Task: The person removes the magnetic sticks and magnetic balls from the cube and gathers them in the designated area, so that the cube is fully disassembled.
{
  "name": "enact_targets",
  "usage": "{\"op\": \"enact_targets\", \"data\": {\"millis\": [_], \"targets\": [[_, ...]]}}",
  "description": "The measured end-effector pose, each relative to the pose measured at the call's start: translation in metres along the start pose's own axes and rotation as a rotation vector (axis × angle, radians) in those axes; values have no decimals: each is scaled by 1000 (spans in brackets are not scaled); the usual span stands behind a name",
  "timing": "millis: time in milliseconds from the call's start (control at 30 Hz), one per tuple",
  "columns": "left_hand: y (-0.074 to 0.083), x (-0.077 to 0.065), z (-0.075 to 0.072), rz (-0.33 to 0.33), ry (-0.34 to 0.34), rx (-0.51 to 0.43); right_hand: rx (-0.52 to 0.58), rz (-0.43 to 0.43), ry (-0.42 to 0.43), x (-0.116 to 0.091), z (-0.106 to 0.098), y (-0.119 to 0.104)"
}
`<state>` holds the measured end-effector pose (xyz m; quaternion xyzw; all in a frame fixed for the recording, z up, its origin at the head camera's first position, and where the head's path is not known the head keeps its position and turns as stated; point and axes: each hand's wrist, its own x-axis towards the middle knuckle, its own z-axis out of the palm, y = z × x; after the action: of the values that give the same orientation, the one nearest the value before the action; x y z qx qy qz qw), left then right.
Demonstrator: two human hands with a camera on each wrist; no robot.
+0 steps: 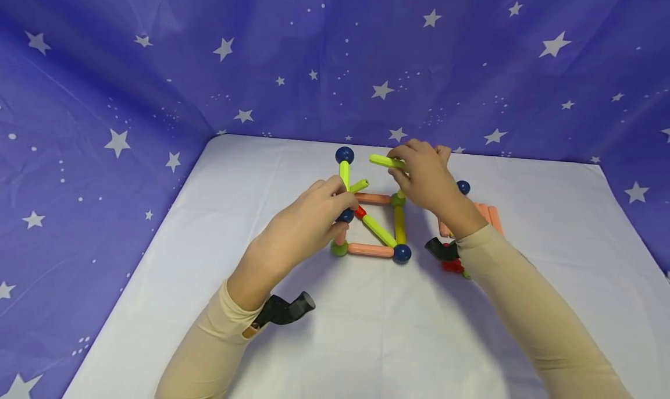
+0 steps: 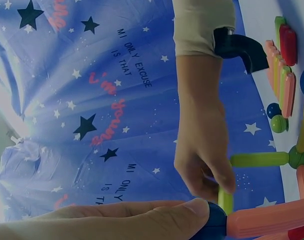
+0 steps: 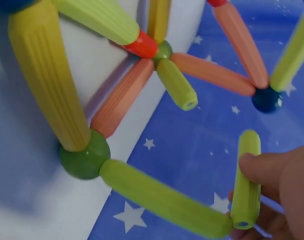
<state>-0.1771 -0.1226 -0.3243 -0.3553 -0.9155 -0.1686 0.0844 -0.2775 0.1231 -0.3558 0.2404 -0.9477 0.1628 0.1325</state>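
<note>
My left hand (image 1: 300, 230) grips a blue ball (image 2: 214, 225) on the near left of a frame of magnetic rods and balls; a salmon rod (image 2: 271, 217) joins that ball. Between thumb and fingers, my right hand (image 1: 426, 175) pinches a loose yellow-green magnetic rod (image 3: 247, 180) above the frame's far right corner. Below it, another yellow-green rod (image 3: 164, 200) stands on a green ball (image 3: 86, 155), its top end right at the right fingers. A diagonal yellow-green rod (image 1: 379, 230) runs to a blue corner ball (image 1: 402, 253).
Right of the frame lie several salmon rods (image 1: 494, 217) and red pieces (image 1: 452, 266), partly behind the right arm, with a loose blue ball (image 1: 463, 187) beyond. A blue ball (image 1: 344, 155) tops a rod at the frame's far left. A starry purple cloth (image 1: 314, 56) hangs behind the white table (image 1: 366, 341).
</note>
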Motion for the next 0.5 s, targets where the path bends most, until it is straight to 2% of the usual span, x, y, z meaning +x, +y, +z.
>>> {"op": "enact_targets", "data": {"millis": [200,267,333,500], "targets": [[1,1,1,-18,-12,-17,278,170,86,-20,-18,24],[1,1,0,-28,-21,-18,335,233,94,-29,-23,33],[1,1,0,-35,-29,-20,341,299,86,-39,-29,43],[3,1,0,-34,-28,-24,263,443,47,-70,-36,73]]}}
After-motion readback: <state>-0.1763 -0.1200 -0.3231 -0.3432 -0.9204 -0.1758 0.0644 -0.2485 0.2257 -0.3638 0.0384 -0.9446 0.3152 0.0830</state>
